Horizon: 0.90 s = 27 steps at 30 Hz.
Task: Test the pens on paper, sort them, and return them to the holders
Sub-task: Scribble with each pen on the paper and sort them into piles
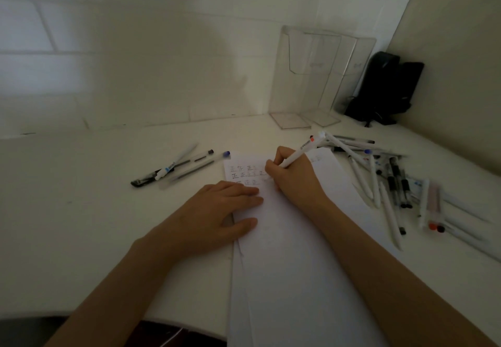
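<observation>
Early in testing: left hand [230, 211] fingers flat on the paper [298, 252], right hand [292, 176] fingers gripping a white pen [301, 153] mid-sheet; few sorted pens [176, 168] left, big pile [385, 178] toward the surface's right edge, clear holders [320, 81] at the far edge look empty.

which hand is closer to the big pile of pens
Right. The right hand, holding a pen, is just left of the pile; the left hand lies farther left.

The paper [284, 238] is laid at the middle of the table [81, 211]. A small group of pens [173, 168] is set to its left, a larger heap of pens [385, 178] to its right. The holders [320, 75] are stood behind, against the wall [162, 62].
</observation>
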### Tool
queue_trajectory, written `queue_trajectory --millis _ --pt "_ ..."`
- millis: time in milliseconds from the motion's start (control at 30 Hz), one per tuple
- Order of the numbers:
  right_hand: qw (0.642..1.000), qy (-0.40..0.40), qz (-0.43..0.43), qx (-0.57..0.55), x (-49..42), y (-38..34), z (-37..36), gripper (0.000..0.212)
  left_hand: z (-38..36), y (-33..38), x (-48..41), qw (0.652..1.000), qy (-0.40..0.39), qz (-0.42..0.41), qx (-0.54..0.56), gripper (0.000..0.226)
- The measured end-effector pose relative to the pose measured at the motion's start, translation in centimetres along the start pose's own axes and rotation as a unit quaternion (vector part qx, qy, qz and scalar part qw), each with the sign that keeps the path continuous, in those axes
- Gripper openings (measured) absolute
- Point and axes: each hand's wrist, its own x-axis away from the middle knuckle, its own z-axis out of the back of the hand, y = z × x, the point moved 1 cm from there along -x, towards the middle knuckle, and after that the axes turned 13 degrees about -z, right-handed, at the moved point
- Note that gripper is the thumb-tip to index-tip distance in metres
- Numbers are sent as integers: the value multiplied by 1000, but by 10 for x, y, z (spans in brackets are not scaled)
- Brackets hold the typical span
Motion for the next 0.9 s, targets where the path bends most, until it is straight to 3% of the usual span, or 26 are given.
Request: queue_trajectory --millis 467,700,900 --pt "999 -33 7 2 4 -4 0 30 -1 -1 1 1000 6 -1 0 61" --pt "998 5 -2 64 3 -4 0 33 0 -1 0 1000 2 -4 -3 63" --pt "992 57 -13 -108 4 1 10 20 0 -1 1 1000 15 -5 10 68"
